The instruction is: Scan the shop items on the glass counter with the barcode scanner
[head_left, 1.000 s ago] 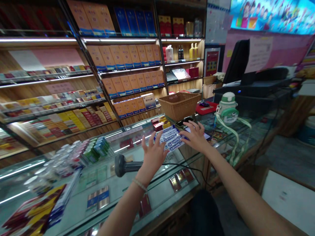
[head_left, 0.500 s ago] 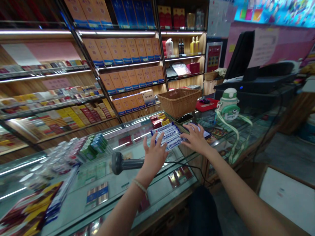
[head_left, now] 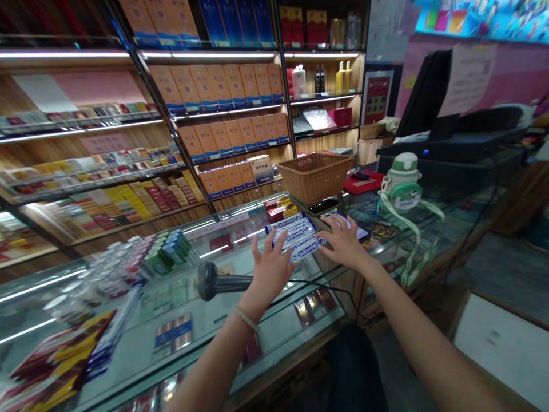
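Observation:
Several blue-and-white wrapped snack bars (head_left: 300,233) lie side by side on the glass counter. My left hand (head_left: 271,269) is at their left end, fingers spread, with the fingertips near or on the wrappers. At their right end my right hand (head_left: 343,243) is also open, thumb and fingers apart around the ends of the bars. Whether either hand presses on the wrappers I cannot tell. Beside my left wrist a grey handheld scanner (head_left: 223,282) lies on the glass, its cable running to the right. A phone-like device with a pale screen (head_left: 362,232) is partly hidden by my right hand.
Behind the bars are small red-and-yellow packets (head_left: 277,209) and a wicker basket (head_left: 315,174). A green-and-white bottle with a strap (head_left: 403,183) stands to the right, near a black monitor (head_left: 424,91). Jars (head_left: 98,272) and more wrapped packets (head_left: 64,355) line the left side.
The view has shifted slightly, so the scene sits a little further right. Both hands stay open around the bars, with hardly any movement.

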Demonstrator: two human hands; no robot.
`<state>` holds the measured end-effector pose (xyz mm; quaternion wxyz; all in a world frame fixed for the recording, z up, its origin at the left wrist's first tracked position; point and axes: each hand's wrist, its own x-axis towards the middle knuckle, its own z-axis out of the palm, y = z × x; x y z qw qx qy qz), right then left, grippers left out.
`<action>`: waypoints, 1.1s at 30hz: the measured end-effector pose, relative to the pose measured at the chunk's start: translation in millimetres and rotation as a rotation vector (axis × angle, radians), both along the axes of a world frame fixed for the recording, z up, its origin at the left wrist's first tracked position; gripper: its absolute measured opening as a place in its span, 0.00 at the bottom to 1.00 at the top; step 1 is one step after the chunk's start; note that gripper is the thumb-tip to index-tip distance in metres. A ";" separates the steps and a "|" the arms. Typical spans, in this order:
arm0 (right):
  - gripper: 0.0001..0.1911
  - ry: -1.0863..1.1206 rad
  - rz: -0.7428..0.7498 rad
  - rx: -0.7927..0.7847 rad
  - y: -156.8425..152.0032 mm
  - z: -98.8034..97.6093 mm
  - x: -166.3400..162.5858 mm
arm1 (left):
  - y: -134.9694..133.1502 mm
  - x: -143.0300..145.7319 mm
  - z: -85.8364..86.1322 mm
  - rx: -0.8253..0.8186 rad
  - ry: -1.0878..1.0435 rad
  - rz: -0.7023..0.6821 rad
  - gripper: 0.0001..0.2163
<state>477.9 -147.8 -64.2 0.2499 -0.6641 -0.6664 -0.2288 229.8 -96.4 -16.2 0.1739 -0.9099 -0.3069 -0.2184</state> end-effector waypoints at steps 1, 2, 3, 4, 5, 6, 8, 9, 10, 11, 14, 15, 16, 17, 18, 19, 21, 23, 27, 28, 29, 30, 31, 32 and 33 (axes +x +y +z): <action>0.14 0.003 0.005 0.000 -0.1 -0.1 -0.1 | 0.1 -0.2 0.0 0.001 0.001 0.000 0.11; 0.15 0.006 0.011 -0.002 -0.2 -0.1 -0.4 | 0.1 -0.5 0.1 0.002 0.002 0.001 0.11; 0.14 0.008 0.016 -0.005 -0.4 0.0 -0.7 | -0.1 -0.7 0.2 0.002 0.002 0.003 0.11; 0.14 0.008 0.021 -0.009 -0.5 0.2 -1.0 | -0.4 -0.8 0.3 0.002 0.002 0.004 0.11; 0.14 0.006 0.023 -0.011 -0.7 0.3 -1.5 | -0.7 -1.0 0.5 0.000 0.002 0.006 0.10; 0.14 0.003 0.024 -0.012 -0.8 0.3 -2.0 | -1.1 -1.1 0.6 -0.002 0.002 0.007 0.10; 0.14 -0.006 0.021 -0.005 -1.0 0.2 -3.1 | -1.6 -1.4 0.6 -0.008 0.000 0.009 0.10; 0.14 -0.012 0.021 -0.003 -1.0 -0.1 -3.7 | -1.8 -1.7 0.5 -0.012 -0.001 0.009 0.10; 0.14 -0.016 0.021 -0.001 -0.9 -0.5 -4.2 | -1.8 -2.0 0.3 -0.015 -0.002 0.009 0.10; 0.14 -0.020 0.020 -0.001 -0.8 -0.8 -4.7 | -1.6 -2.4 0.0 -0.017 -0.003 0.008 0.10; 0.14 -0.031 0.013 -0.004 -0.8 -1.4 -6.1 | -0.7 -3.8 -1.4 -0.014 -0.011 0.002 0.11; 0.14 -0.035 0.011 -0.006 -0.9 -1.3 -6.7 | -0.3 -4.2 -2.0 -0.012 -0.013 0.001 0.11; 0.15 -0.039 0.010 -0.008 -1.1 -0.9 -7.2 | 0.0 -4.6 -2.5 -0.011 -0.015 0.001 0.11; 0.15 -0.041 0.010 -0.012 -1.4 -0.4 -7.8 | 0.3 -5.0 -2.9 -0.011 -0.016 0.002 0.11; 0.15 -0.039 0.011 -0.016 -1.8 0.3 -8.4 | 0.6 -5.4 -3.2 -0.012 -0.018 0.003 0.12; 0.15 -0.033 0.012 -0.019 -2.2 1.0 -9.1 | 0.8 -5.7 -3.4 -0.014 -0.020 0.003 0.12; 0.15 -0.022 0.013 -0.023 -2.9 2.5 -10.4 | 0.8 -6.3 -3.5 -0.016 -0.026 0.002 0.11; 0.15 -0.014 0.015 -0.022 -3.4 3.4 -11.6 | 0.5 -7.0 -3.2 -0.016 -0.031 0.002 0.11; 0.18 -0.025 0.027 -0.006 -3.4 3.5 -13.7 | -0.6 -9.2 -3.0 -0.015 -0.028 -0.003 0.13; 0.19 -0.034 0.029 -0.003 -3.3 3.4 -14.3 | -0.8 -9.9 -3.3 -0.014 -0.027 -0.005 0.13; 0.21 -0.042 0.029 -0.002 -3.1 3.4 -14.9 | -1.0 -10.5 -3.7 -0.012 -0.026 -0.007 0.14; 0.22 -0.050 0.029 -0.005 -2.9 3.3 -15.6 | -1.1 -11.1 -4.2 -0.009 -0.024 -0.010 0.15; 0.24 -0.057 0.028 -0.012 -2.7 3.3 -16.3 | -1.0 -11.8 -4.8 -0.008 -0.022 -0.011 0.16; 0.25 -0.063 0.028 -0.019 -2.5 3.3 -17.0 | -0.9 -12.4 -5.5 -0.007 -0.019 -0.010 0.17; 0.26 -0.070 0.028 -0.026 -2.2 3.2 -17.8 | -0.7 -12.9 -6.3 -0.007 -0.014 -0.008 0.18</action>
